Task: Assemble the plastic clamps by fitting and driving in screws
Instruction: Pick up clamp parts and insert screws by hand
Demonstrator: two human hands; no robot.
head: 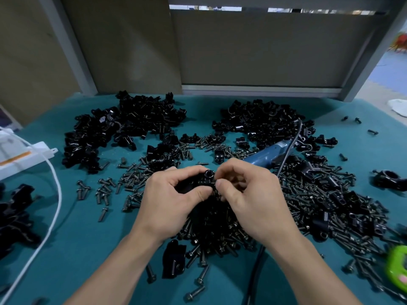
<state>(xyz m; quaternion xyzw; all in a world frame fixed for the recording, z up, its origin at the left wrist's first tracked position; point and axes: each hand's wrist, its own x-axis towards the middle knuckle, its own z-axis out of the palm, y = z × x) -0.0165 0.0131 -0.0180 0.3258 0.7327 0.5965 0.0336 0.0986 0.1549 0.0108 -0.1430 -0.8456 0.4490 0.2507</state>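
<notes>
My left hand (169, 199) grips a black plastic clamp (206, 178) just above the table's middle. My right hand (248, 194) meets it from the right and pinches a dark screw (217, 191) against the clamp's side. A screw head shows at the clamp's top between my fingers. Below both hands lies a thick heap of loose screws (215, 230). A blue electric screwdriver (266, 154) lies behind my right hand, its black cable running toward me.
Two big piles of black clamp parts (123, 130) (262, 122) fill the back of the teal table (88, 238). More clamps sit at the left edge (15, 216) and far right (389, 178). A white cable (52, 208) crosses the left; a green object (396, 267) lies at right.
</notes>
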